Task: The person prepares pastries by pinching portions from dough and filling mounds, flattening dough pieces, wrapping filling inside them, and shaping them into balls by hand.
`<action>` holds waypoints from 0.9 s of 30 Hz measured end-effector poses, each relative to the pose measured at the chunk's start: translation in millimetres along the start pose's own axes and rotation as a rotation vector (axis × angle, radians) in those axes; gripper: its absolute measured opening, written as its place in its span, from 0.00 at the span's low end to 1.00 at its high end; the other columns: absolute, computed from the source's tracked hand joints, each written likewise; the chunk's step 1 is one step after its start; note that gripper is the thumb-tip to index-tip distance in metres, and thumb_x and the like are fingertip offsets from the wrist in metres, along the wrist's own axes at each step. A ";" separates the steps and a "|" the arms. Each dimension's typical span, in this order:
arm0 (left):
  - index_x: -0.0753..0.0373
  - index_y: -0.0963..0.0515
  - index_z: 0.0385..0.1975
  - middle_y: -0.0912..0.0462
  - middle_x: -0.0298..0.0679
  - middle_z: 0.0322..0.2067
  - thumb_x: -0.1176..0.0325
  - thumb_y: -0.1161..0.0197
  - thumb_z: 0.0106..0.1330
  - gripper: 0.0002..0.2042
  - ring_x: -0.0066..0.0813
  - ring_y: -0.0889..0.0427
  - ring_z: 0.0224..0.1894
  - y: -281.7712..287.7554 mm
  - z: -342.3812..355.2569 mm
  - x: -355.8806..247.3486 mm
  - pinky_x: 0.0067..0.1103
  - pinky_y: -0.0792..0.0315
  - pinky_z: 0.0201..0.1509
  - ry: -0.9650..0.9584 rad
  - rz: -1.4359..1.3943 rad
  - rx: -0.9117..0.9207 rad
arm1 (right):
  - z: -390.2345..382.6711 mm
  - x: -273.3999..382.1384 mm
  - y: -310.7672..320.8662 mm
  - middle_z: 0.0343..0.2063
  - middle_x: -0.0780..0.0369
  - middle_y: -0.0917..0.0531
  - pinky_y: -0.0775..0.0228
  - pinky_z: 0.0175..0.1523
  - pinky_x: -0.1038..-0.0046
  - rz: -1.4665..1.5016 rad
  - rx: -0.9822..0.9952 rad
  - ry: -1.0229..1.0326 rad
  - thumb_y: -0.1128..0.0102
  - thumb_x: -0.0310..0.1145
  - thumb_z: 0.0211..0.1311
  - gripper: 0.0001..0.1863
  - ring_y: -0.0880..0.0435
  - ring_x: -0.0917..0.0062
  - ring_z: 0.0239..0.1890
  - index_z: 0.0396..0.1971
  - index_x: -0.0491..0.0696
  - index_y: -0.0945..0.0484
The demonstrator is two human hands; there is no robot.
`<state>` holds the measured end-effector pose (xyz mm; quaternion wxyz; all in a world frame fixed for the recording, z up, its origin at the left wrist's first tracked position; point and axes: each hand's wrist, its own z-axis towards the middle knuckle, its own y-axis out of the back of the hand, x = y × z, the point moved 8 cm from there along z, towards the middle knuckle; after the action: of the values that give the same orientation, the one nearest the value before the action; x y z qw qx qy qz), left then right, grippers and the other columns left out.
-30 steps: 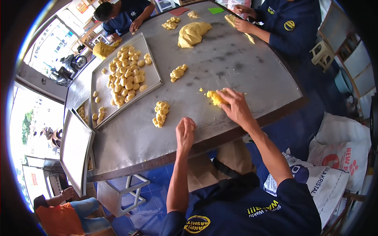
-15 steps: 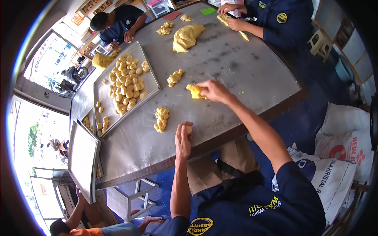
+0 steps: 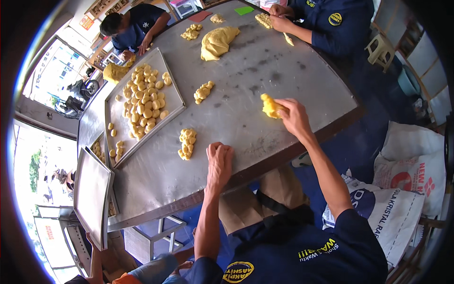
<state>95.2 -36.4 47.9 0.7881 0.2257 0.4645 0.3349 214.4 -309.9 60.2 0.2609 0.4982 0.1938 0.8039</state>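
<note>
My right hand [image 3: 294, 116] grips a lump of bright yellow dough [image 3: 272, 107], raised over the right part of the metal table. My left hand [image 3: 220, 162] is at the table's near edge with its fingers curled down; whatever is inside them is hidden. To its left lies a cluster of small dough pieces [image 3: 187, 143], and a similar dough cluster [image 3: 204, 92] sits farther back. A large mound of yellow dough [image 3: 219, 43] rests toward the far side of the table.
A wide metal tray [image 3: 180, 105] with many round dough balls [image 3: 144, 102] lies at the left. Another tray [image 3: 92, 194] leans past the table's left edge. Two co-workers handle dough at the far side. Printed sacks [image 3: 388, 213] stand at the right, and a person sits low at left.
My right hand has carried the dough lump to the right. My left hand has turned palm down and curled, hiding the small pale piece seen in it before. My view has shifted slightly.
</note>
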 end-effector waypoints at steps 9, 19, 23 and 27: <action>0.67 0.23 0.48 0.14 0.47 0.39 0.65 0.49 0.79 0.12 0.49 0.17 0.50 12.8 6.9 27.1 0.40 0.25 0.53 0.284 -0.052 0.007 | 11.3 24.2 -45.0 0.46 0.55 0.12 0.27 0.58 0.64 -0.060 0.034 0.163 0.35 0.21 0.61 0.15 0.14 0.59 0.44 0.49 0.46 0.12; 0.61 0.21 0.44 0.19 0.47 0.43 0.60 0.46 0.76 0.12 0.47 0.24 0.50 3.7 54.4 64.3 0.39 0.35 0.58 0.223 0.324 -0.027 | 4.6 49.1 -47.1 0.53 0.52 0.16 0.30 0.62 0.61 -0.068 0.147 0.248 0.33 0.25 0.62 0.24 0.17 0.56 0.49 0.60 0.44 0.20; 0.62 0.20 0.50 0.18 0.46 0.44 0.63 0.43 0.75 0.12 0.44 0.21 0.50 12.8 11.7 7.4 0.36 0.32 0.59 -0.051 0.465 -0.013 | -5.7 25.5 -44.1 0.55 0.52 0.19 0.32 0.63 0.62 -0.161 0.162 0.199 0.31 0.29 0.62 0.34 0.21 0.58 0.54 0.69 0.42 0.30; 0.61 0.20 0.53 0.18 0.47 0.47 0.69 0.37 0.71 0.13 0.40 0.19 0.48 27.1 -3.6 28.0 0.33 0.27 0.54 0.354 -0.026 0.365 | 0.2 26.5 -50.8 0.51 0.54 0.17 0.31 0.61 0.63 -0.166 0.095 0.241 0.28 0.29 0.58 0.34 0.20 0.59 0.51 0.65 0.39 0.27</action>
<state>93.1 2.7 48.0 0.6449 0.2964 0.6508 0.2696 216.3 -253.6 49.7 0.2775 0.3923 0.3021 0.8233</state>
